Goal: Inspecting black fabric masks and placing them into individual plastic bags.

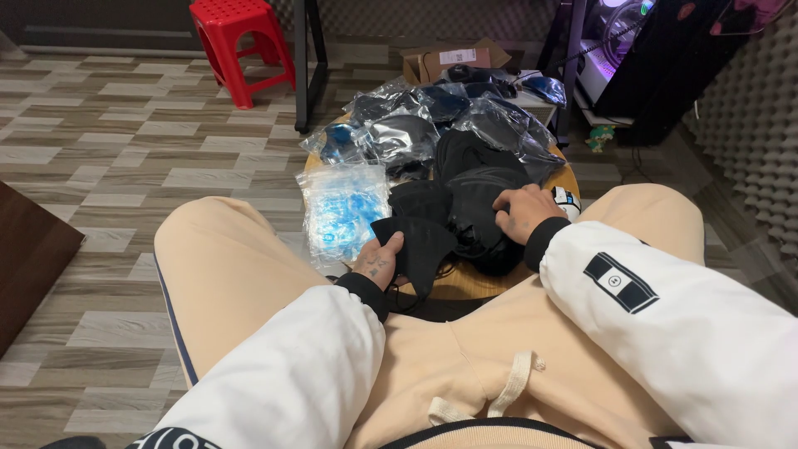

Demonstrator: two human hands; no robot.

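Soft, even indoor light falls across my lap, with faint shadows under my hands. Glare glints off the plastic bags (399, 125) above the middle. A purple-white glow (615, 17) burns out at upper right. Frame edges bend slightly; focus stays sharp.

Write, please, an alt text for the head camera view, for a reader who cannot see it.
A seated person's left hand holds a black fabric piece while the right hand rests on a pile of black fabric on a small round wooden table. Clear plastic bags lie beside it; a red stool stands behind.
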